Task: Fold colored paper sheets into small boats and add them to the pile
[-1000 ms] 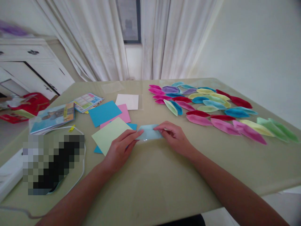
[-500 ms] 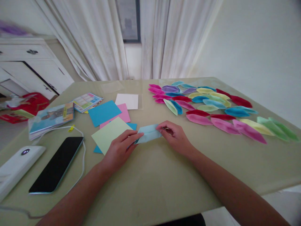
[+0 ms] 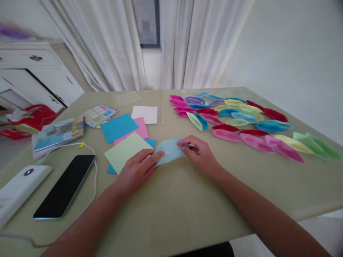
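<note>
A light blue folded paper [image 3: 169, 151] is held between my two hands above the middle of the table. My left hand [image 3: 138, 169] pinches its left end, thumb on top. At the right end, the fingertips of my right hand [image 3: 197, 153] grip the other corner. Just left of the paper lie a pale green sheet [image 3: 125, 150], a blue sheet [image 3: 119, 127] and a pink sheet [image 3: 142, 127], overlapping. Several folded colored paper pieces [image 3: 254, 142] are spread in rows at the right.
A black phone [image 3: 65, 187], a white device [image 3: 23, 191] and a white cable [image 3: 95, 178] lie at the left. Behind them are booklets [image 3: 60, 134]. A white square [image 3: 145, 114] lies near the back of the table [image 3: 171, 214].
The light blue paper now shows a wider face, its upper and lower edges spread further apart. Both hands keep their hold and have hardly moved.
</note>
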Available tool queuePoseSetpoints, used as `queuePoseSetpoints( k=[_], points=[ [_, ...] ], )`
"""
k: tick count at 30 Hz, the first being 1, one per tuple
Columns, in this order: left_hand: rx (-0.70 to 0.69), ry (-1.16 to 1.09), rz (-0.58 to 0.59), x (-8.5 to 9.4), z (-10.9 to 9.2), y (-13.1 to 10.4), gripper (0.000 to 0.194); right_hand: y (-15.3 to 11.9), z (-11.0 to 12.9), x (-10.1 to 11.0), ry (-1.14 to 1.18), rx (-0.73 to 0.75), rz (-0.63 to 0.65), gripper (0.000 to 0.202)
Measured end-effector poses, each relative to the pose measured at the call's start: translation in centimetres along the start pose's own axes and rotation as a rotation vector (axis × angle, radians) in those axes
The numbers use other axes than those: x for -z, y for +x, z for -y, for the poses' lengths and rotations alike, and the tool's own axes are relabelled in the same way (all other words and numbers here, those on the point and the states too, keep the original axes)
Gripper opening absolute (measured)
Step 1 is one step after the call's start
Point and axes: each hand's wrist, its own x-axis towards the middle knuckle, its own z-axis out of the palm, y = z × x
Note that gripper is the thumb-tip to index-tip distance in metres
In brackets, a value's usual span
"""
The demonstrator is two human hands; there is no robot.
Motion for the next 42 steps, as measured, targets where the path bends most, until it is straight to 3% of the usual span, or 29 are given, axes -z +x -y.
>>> queuePoseSetpoints(
  k=[14, 21, 32, 42],
  points=[
    [0.122, -0.146, 0.038, 0.3, -1.0, 0.9, 0.019, -0.1, 0.1, 0.2, 0.008, 0.054, 0.047, 0.018],
    [0.240, -0.263, -0.010, 0.8, -1.3, 1.5, 0.012, 0.3, -0.3, 0.9, -0.053, 0.188, 0.161, 0.045],
    [0.125, -0.171, 0.015, 0.5, -0.1, 0.9, 0.019, 0.4, 0.0, 1.3, -0.221, 0.244, 0.146, 0.013],
    [0.138, -0.143, 0.024, 0.4, 0.2, 0.6, 0.022, 0.3, -0.4, 1.1, -0.293, 0.236, 0.213, 0.018]
  ],
)
